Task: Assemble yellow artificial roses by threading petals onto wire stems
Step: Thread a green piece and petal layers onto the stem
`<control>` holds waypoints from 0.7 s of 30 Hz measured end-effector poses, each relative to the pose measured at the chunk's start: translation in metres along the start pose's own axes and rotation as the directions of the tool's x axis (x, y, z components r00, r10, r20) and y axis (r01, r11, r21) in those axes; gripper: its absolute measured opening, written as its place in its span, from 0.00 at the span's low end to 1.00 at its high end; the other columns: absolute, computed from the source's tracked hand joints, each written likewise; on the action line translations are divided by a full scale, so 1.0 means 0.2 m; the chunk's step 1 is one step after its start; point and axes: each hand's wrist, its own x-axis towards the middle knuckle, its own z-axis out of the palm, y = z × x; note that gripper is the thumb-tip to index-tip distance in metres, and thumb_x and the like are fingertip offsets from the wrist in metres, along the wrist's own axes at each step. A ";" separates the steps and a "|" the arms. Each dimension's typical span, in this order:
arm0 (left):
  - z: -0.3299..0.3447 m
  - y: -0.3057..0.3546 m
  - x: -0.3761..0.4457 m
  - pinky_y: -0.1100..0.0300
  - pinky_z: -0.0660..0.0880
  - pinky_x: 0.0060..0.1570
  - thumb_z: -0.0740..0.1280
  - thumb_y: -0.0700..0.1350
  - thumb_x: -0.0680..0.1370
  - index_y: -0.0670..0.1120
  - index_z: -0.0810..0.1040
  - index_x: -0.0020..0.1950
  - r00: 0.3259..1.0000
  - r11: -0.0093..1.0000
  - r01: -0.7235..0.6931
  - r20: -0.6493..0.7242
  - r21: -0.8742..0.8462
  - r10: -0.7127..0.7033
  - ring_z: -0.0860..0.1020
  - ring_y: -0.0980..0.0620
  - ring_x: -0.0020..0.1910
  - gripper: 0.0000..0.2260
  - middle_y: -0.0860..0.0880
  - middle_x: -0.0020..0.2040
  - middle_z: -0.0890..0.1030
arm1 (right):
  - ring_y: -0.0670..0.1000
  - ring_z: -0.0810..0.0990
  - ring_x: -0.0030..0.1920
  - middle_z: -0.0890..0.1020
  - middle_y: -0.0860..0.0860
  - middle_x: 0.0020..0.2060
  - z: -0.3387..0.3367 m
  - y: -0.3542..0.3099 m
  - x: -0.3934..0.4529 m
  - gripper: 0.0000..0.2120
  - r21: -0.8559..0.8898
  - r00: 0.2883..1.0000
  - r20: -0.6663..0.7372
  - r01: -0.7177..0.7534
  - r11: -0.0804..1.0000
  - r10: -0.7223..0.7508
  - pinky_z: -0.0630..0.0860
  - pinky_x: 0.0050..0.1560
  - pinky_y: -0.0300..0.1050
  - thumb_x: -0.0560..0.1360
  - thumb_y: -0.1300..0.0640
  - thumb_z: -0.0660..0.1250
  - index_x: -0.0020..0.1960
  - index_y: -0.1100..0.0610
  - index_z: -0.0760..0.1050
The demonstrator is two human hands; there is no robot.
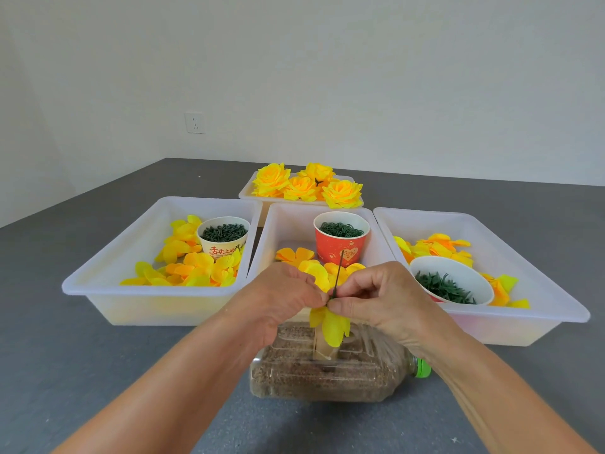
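Over grey table [98,355], both hands (left [281,299], right [376,299]) pinch wire stem [337,276] above petals [330,324].

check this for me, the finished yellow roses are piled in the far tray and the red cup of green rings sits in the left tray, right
Not quite. The head view shows the red cup of green rings in the middle tray, not the left one; the left tray holds a white printed cup. The finished yellow roses are indeed piled in the far tray.
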 end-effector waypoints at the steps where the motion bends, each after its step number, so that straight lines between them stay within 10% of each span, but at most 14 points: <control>1: 0.00 0.01 0.00 0.62 0.62 0.47 0.69 0.32 0.71 0.39 0.76 0.46 1.000 1.000 -0.005 0.000 0.005 0.005 0.72 0.55 0.50 0.06 0.51 0.49 0.76 | 0.43 0.79 0.34 0.83 0.48 0.31 0.00 0.00 0.00 0.09 0.015 1.000 0.000 -0.004 1.000 0.004 0.77 0.40 0.36 0.65 0.65 0.76 0.33 0.52 0.81; 5: -0.01 0.02 -0.02 0.67 0.64 0.37 0.68 0.35 0.73 0.42 0.78 0.39 1.000 0.998 -0.023 0.016 0.050 0.022 0.73 0.58 0.38 0.04 0.50 0.38 0.77 | 0.37 0.79 0.34 0.84 0.47 0.33 -0.04 0.02 -0.02 0.05 0.123 0.999 -0.025 -0.033 0.992 0.037 0.73 0.36 0.28 0.68 0.63 0.73 0.38 0.54 0.83; 12: -0.03 -0.04 -0.04 0.61 0.70 0.50 0.74 0.40 0.70 0.48 0.83 0.39 0.965 0.958 -0.244 -0.057 0.151 0.254 0.76 0.55 0.52 0.04 0.48 0.49 0.81 | 0.39 0.79 0.34 0.83 0.47 0.31 -0.02 0.04 -0.01 0.04 0.110 0.997 -0.060 0.045 0.993 -0.038 0.74 0.38 0.31 0.66 0.64 0.75 0.38 0.57 0.83; 21: -0.05 -0.04 -0.04 0.87 0.58 0.42 0.75 0.39 0.67 0.53 0.83 0.35 0.866 0.786 -0.454 -0.001 0.420 0.500 0.73 0.68 0.53 0.08 0.62 0.49 0.79 | 0.38 0.74 0.29 0.81 0.45 0.29 -0.02 0.05 0.00 0.06 -0.060 0.988 -0.081 0.126 0.990 -0.130 0.71 0.34 0.33 0.66 0.60 0.76 0.33 0.51 0.82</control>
